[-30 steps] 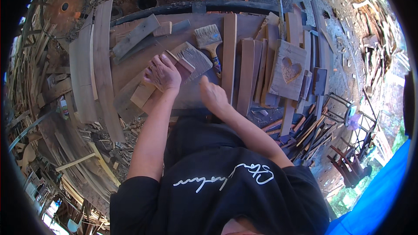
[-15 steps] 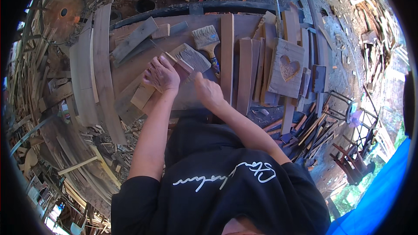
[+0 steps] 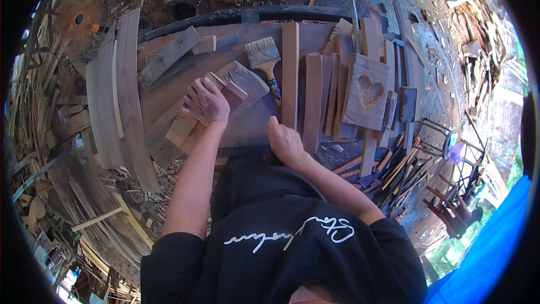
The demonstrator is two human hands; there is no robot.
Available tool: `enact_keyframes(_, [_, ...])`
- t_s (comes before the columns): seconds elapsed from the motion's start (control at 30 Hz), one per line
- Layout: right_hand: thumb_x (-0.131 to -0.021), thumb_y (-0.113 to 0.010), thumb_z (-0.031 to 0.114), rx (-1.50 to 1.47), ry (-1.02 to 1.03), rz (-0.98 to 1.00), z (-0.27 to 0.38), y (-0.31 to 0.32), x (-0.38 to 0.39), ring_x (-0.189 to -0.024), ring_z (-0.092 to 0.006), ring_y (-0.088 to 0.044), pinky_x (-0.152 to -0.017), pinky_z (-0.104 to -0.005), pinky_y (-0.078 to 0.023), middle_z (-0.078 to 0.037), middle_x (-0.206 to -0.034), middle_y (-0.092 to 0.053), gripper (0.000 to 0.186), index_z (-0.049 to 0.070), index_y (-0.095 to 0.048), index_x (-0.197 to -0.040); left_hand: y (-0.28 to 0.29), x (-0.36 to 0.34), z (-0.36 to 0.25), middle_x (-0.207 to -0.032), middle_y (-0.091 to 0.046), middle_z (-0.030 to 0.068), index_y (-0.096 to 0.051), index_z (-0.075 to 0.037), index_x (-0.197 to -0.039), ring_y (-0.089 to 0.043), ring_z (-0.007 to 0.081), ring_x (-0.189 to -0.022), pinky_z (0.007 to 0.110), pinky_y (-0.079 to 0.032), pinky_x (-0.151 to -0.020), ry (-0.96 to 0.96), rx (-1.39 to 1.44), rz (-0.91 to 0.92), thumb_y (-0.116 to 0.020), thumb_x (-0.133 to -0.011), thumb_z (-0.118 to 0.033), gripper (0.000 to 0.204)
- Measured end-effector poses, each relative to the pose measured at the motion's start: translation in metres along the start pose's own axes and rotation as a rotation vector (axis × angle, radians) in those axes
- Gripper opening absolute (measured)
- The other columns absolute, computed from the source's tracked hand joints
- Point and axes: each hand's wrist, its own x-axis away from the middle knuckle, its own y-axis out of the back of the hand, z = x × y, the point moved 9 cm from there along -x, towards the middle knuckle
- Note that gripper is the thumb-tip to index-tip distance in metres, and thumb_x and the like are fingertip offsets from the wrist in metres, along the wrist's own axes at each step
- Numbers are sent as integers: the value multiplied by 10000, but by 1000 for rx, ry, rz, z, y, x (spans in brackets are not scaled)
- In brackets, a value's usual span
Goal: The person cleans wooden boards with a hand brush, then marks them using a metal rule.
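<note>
My left hand [image 3: 207,103] is closed over small reddish-brown wood pieces [image 3: 233,91], a pale thin strip along their upper edge. They rest against a rough, grooved wood block [image 3: 246,83] on the workbench board. Beside it, near the bench's front edge, my right hand [image 3: 286,143] is curled with the thumb uppermost; whatever its fingers hold, if anything, is hidden. A wide, worn paintbrush [image 3: 264,59] lies just beyond, between the block and an upright plank. Under my left wrist a squared wood block [image 3: 183,129] shows its end.
On the right, a board with a heart-shaped recess [image 3: 367,93] lies over several wood strips [image 3: 313,98]. Long planks [image 3: 130,95] cross the bench's left end. Offcuts [image 3: 171,55] lie at the back left. Scrap wood [image 3: 405,169] and a metal frame [image 3: 436,138] stand at the right.
My right hand has drawn back toward my body and slightly right, away from the wood pieces. A thin dark line seen beyond my left hand before is gone. My left hand stays nearly in place.
</note>
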Motion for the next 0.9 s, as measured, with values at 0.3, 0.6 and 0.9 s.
enact_keyframes(0.3, [-897, -477, 97, -21, 36, -22, 5, -8, -21, -674, -395, -668, -581, -495, -531, -226, -708, -647, 94, 34, -426, -944, -4, -1, 4, -1083, -612, 101, -566, -147, -1073, -526, 330, -1038, 492, -305, -920, 9, -33, -5, -341, -1000, -400, 347])
enact_keyframes(0.6, [-927, -465, 141, -51, 38, -72, 20, -14, -54, -681, -427, -650, -611, -528, -518, -222, -713, -643, 114, 40, -423, -960, -5, -1, -3, -1058, -614, 100, -563, -148, -1049, -524, 330, -1015, 495, -304, -915, 3, -52, 2, -342, -1002, -384, 327])
enact_keyframes(0.9, [-944, -475, 148, -76, 74, -63, 9, -11, -38, -685, -446, -628, -607, -545, -490, -243, -714, -630, 120, 39, -426, -930, -1, 0, -2, -1052, -624, 102, -569, -139, -1056, -520, 328, -1025, 489, -300, -920, 1, -36, 13, -341, -1000, -379, 335])
